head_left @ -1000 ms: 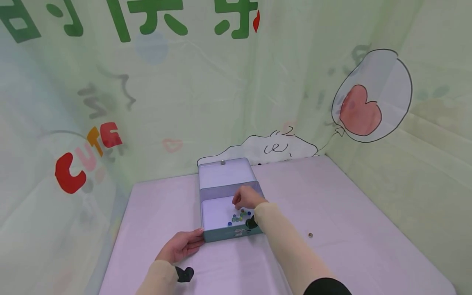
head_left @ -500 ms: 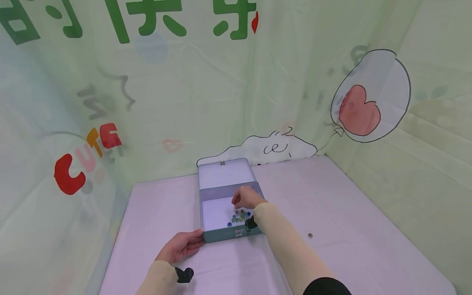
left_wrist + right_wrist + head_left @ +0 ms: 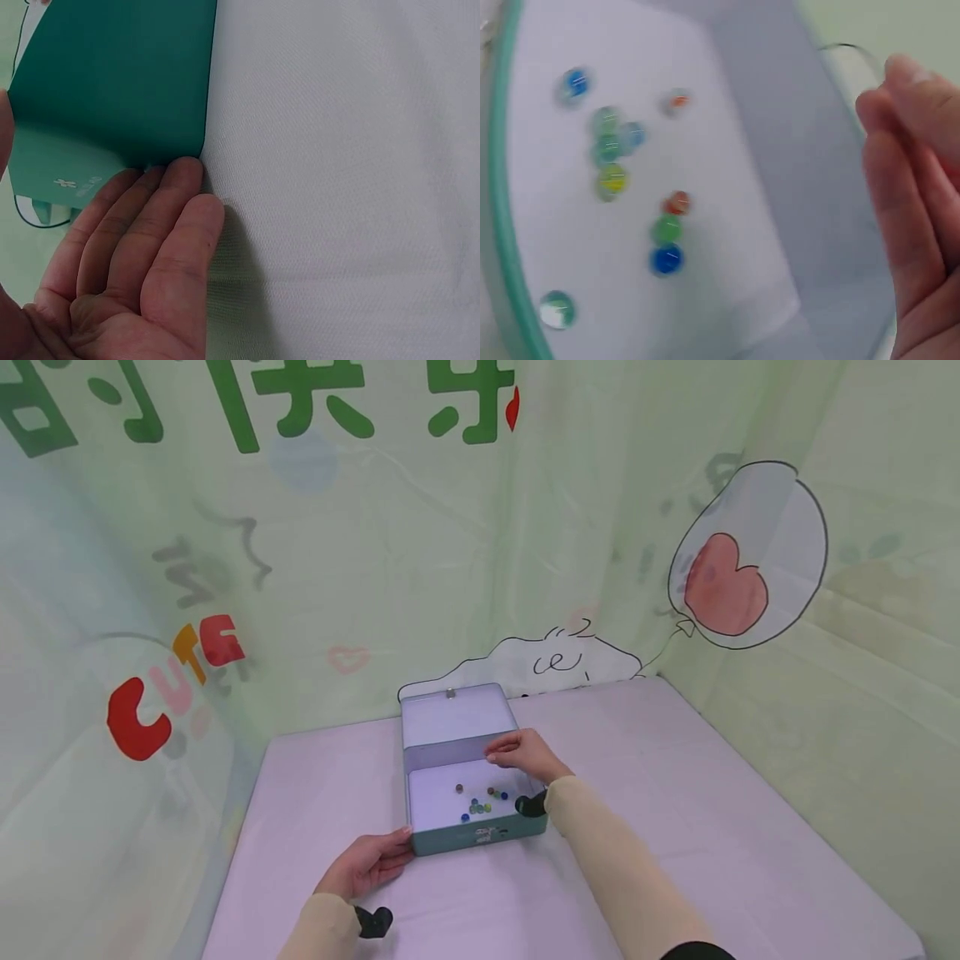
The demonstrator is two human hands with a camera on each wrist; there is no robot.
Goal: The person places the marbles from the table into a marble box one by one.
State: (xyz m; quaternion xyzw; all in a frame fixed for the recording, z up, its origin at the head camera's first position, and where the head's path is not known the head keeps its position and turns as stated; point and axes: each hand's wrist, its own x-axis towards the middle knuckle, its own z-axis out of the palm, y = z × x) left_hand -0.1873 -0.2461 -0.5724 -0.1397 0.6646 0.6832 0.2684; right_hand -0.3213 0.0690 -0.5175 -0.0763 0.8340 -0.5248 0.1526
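A green hinged box [image 3: 450, 842] with a pale inside stands on the table, its lid [image 3: 457, 714] raised at the back. Several glass marbles [image 3: 613, 180] lie on its floor, blue, green, yellow and orange among them. One orange-streaked marble [image 3: 679, 101] sits apart from the others. My left hand [image 3: 367, 862] holds the box's front left corner, thumb against the edge and fingers [image 3: 180, 180] at the lower wall. Above the box's right rear part, my right hand [image 3: 528, 753] hovers with loosely bent fingers; nothing shows between them.
A pale cloth covers the table [image 3: 322, 785], which extends left, right and in front of the box. Printed curtains [image 3: 360, 568] hang behind and along both sides. The right sleeve [image 3: 600, 852] crosses the table's right part.
My right hand has risen and moved right, away from the marbles. One brown marble has rolled left on the box floor. The marble seen earlier on the table is now out of sight.
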